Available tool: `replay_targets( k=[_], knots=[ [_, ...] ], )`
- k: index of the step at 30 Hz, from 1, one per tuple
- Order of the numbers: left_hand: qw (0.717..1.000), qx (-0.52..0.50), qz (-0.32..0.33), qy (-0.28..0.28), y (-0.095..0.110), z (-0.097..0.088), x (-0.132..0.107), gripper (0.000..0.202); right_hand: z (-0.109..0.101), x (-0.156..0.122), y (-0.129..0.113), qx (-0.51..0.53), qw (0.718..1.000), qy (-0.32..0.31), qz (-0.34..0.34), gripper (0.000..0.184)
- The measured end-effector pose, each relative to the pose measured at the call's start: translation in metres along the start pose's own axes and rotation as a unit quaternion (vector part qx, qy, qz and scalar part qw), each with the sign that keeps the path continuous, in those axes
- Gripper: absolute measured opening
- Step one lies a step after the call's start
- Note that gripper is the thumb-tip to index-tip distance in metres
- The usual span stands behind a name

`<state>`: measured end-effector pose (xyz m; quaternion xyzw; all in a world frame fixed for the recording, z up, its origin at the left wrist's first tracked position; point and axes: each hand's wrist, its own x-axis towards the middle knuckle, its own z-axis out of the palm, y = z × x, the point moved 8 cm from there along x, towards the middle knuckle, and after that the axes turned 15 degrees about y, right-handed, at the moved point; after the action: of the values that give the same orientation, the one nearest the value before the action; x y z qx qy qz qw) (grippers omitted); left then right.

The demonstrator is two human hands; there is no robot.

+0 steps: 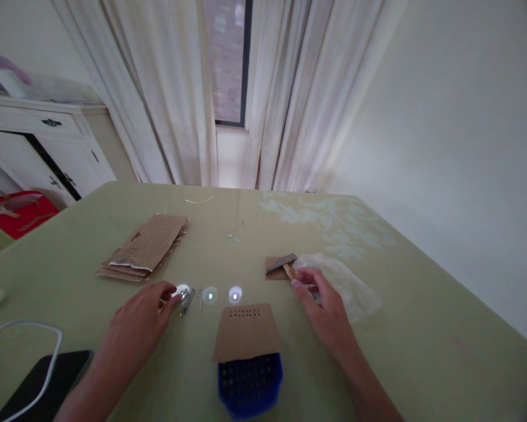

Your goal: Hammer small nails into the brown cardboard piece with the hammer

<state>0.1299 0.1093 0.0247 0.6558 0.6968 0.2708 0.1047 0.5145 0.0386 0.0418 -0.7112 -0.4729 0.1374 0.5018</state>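
My left hand (138,322) rests on the green table (421,351), fingers curled, its fingertips pinching at a small pile of nails (186,300) beside a bright spot. My right hand (322,308) lies over the wooden handle of a small hammer (283,265), whose metal head sits on a scrap of cardboard. Between the hands lies a piece of cardboard with rows of small holes (247,331), resting on a blue perforated block (250,384).
A stack of perforated cardboard sheets (146,246) lies at the back left. A crumpled clear plastic bag (346,284) is to the right of the hammer. A dark tablet (38,384) with a white cable (34,328) sits at the front left. A white cabinet and curtains stand behind.
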Motion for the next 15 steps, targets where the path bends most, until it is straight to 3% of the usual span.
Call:
replay_targets(
  k=[5, 15],
  knots=[
    [0.998, 0.047, -0.011, -0.042, -0.020, 0.016, 0.007, 0.033, -0.005, 0.013, 0.022, -0.121, 0.991, -0.003, -0.047, 0.024],
    [0.997, 0.059, 0.004, -0.043, -0.017, 0.028, 0.007, 0.029, 0.011, 0.010, 0.032, -0.222, 0.970, -0.043, -0.087, 0.019]
  ],
)
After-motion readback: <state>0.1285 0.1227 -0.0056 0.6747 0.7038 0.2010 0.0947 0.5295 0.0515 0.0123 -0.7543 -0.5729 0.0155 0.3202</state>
